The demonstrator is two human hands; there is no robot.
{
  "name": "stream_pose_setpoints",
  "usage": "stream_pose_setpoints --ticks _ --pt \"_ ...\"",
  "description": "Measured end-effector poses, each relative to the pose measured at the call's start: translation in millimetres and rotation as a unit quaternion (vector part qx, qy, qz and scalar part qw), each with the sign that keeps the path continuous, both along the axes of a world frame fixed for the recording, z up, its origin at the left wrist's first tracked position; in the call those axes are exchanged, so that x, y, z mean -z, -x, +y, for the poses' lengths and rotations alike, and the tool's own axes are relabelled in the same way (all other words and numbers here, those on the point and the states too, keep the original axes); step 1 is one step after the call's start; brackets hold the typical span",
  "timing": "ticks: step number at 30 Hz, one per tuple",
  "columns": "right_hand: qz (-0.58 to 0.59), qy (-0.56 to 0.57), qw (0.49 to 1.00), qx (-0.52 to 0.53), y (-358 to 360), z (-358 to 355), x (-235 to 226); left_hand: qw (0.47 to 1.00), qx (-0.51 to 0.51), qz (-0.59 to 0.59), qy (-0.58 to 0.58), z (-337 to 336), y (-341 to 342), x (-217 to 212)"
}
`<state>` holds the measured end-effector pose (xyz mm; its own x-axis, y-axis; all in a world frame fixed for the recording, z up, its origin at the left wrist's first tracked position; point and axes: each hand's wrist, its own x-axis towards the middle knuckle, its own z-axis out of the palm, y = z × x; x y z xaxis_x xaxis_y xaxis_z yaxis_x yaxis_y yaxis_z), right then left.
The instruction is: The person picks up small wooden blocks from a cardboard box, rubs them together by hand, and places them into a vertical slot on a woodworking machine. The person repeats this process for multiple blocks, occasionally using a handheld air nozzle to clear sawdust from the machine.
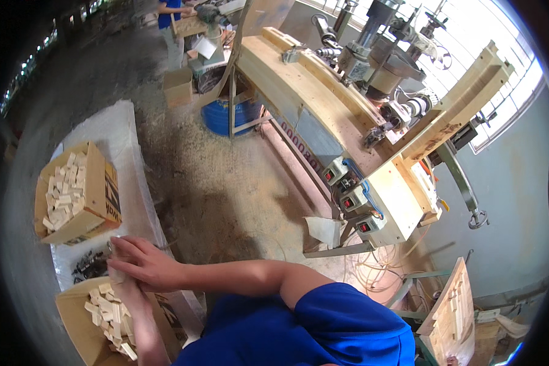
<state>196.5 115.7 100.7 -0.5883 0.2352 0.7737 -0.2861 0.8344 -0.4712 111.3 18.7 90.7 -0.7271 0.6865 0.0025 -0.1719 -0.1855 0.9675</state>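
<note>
My right hand [141, 263] reaches across to the left and meets my left hand [126, 285] above the gap between two cardboard boxes. The right fingers are bent together over the left hand; anything between them is too small or hidden to make out. The left fingers are mostly covered by the right hand. Below the left wrist, the near cardboard box [73, 314] holds many small pale wooden blocks [108, 314]. Beyond the hands, a far cardboard box [97, 183] holds similar wooden blocks [65, 192]. Dark metal-looking pieces [90, 263] lie between the boxes.
The boxes stand on a surface with a pale plastic cover [125, 134]. At right is a long wooden workbench [305, 73] with drilling machines [363, 49] and switch boxes [351, 200]. A blue tub [232, 116] sits under its far end. Cables [372, 268] lie on the floor. Another person [169, 18] works far off.
</note>
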Motion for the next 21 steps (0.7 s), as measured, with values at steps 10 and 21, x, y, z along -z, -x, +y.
stream_pose_setpoints --ticks 10,21 --pt "-0.021 -0.048 0.995 0.081 -73.9 36.6 -22.6 0.859 0.121 0.427 0.257 42.3 -42.4 45.3" --pt "-0.062 0.036 0.997 0.026 -23.1 30.8 -20.2 0.944 0.189 -0.261 -0.070 13.0 -5.4 -20.8"
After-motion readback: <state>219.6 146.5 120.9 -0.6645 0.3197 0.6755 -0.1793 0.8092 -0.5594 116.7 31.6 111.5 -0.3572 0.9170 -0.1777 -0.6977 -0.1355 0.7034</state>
